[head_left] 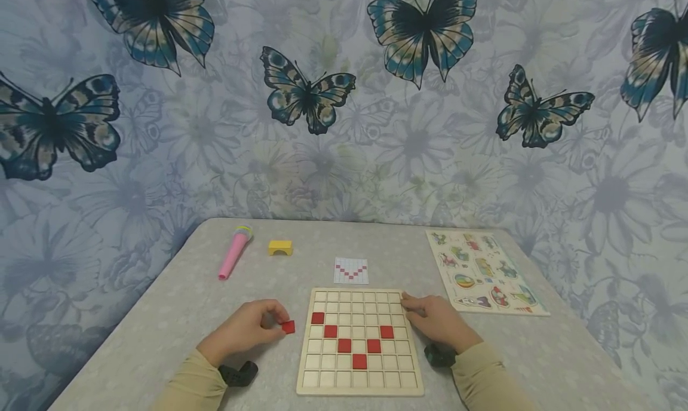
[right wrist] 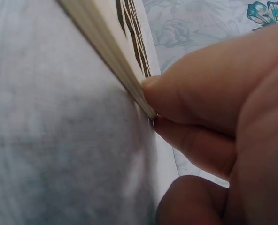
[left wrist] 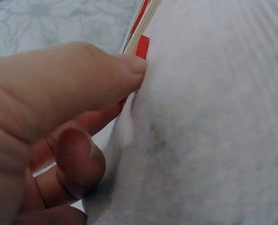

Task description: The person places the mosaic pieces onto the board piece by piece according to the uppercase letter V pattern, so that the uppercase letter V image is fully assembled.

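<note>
Left of the wooden grid board point(head_left: 360, 386), my left hand point(head_left: 244, 330) pinches a red square tile point(head_left: 288, 327) between thumb and fingers. The left wrist view shows the edge of this tile point(left wrist: 142, 47) past the thumb tip, close to the table. Several red tiles point(head_left: 359, 361) sit in the board's cells as a V, its left arm one tile longer than the right. At the board's far right corner, my right hand point(head_left: 438, 318) grips the edge. In the right wrist view, the thumb and a finger meet at the board's corner point(right wrist: 115, 61).
Beyond the board lies a pattern card point(head_left: 351, 270) printed with a red V on a grid. A pink toy microphone point(head_left: 235, 254) and a yellow arch block point(head_left: 280, 247) are at the back left. A picture puzzle board point(head_left: 486, 270) lies at the right.
</note>
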### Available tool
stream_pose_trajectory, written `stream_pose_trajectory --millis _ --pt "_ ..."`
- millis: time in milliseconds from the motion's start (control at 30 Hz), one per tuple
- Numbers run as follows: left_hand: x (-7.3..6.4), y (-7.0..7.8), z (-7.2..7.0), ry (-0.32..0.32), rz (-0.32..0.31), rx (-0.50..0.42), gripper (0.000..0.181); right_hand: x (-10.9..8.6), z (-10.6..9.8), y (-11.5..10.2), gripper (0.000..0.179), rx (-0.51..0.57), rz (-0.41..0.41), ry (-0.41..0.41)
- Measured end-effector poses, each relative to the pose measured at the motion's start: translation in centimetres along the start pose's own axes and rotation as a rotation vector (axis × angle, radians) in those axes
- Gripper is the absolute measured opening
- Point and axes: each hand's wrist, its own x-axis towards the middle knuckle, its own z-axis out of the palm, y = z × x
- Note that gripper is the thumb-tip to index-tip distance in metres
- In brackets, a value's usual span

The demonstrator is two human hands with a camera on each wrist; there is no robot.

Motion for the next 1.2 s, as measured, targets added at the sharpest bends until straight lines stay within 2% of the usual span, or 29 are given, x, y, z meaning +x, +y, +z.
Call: stream_pose_trajectory --millis 867,1033,1200 --pt "0.5 0.2 0.8 0.089 0.004 0.009 0.019 -0.1 0.0 0.0 0.031 0.021 0.017 0.004" --pt "0.7 0.9 1.2 0.064 0.051 -0.029 0.019 -0.1 0.0 -0.1 0.032 0.020 0.027 0.000" --pt "1.0 2.1 1.4 0.029 0.084 -0.020 0.018 0.0 0.0 0.0 0.031 0.020 0.027 0.003"
